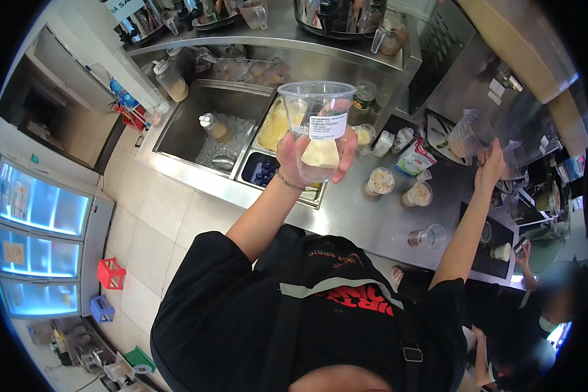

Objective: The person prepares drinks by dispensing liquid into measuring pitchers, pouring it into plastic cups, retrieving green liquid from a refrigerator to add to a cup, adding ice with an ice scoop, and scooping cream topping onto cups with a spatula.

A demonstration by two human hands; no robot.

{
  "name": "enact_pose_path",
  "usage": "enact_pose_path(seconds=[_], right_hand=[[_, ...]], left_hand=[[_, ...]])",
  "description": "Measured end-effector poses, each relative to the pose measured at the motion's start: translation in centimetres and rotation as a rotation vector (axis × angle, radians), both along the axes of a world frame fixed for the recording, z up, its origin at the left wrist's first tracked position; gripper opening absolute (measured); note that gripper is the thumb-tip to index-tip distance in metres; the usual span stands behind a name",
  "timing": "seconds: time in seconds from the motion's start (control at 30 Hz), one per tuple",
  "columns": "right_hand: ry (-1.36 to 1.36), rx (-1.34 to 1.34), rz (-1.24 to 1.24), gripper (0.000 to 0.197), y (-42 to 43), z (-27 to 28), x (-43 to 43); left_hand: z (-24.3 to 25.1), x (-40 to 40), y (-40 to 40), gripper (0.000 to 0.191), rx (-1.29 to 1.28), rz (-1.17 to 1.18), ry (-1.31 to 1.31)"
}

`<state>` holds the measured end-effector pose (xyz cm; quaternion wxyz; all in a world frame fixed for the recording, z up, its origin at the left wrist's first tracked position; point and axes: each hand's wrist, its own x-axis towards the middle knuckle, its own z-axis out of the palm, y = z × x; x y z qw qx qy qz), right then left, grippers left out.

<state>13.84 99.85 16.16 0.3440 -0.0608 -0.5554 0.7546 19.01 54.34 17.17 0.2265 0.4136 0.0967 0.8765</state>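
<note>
My left hand [290, 159] grips a clear plastic cup [294, 105] with a white printed label [327, 126], held up over the counter. A pale cream shape shows in the cup's lower part; whether it lies inside or behind is unclear. At far right, my right hand [490, 164] reaches between a clear plastic pitcher [469, 134] and another clear vessel [513, 159]. The view does not settle whether its fingers grip either one. Two filled cups, one [380, 182] left of the other [417, 194], stand on the steel counter [345, 206].
An ice well [215, 147] holding a bottle [215, 128] and steel food pans [269, 125] are set into the counter's left. A carton [415, 158] stands right of centre. Nearer me is a clear cup [427, 237]. Two other people [524, 313] are at lower right.
</note>
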Motion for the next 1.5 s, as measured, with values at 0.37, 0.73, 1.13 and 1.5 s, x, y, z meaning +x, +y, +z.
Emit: enact_pose_path(seconds=[0.37, 0.73, 1.13, 1.5], right_hand=[[0.001, 0.003, -0.027, 0.02, -0.5, -0.2, -0.3], [-0.006, 0.01, -0.05, 0.018, 0.1, -0.7, -0.6], [0.036, 0.036, -0.009, 0.026, 0.3, -0.4, -0.5], [-0.024, 0.048, -0.022, 0.026, 2.4, -1.0, 0.6]], left_hand=[[3.7, 1.5, -1.6, 0.078, -0.288, 0.422, -0.201], [1.9, 0.4, -3.0, 0.083, -0.334, 0.533, -0.106], [1.6, -0.3, -2.7, 0.091, -0.437, 0.592, -0.052], [2.5, -0.6, -0.8, 0.081, -0.444, 0.61, -0.05]])
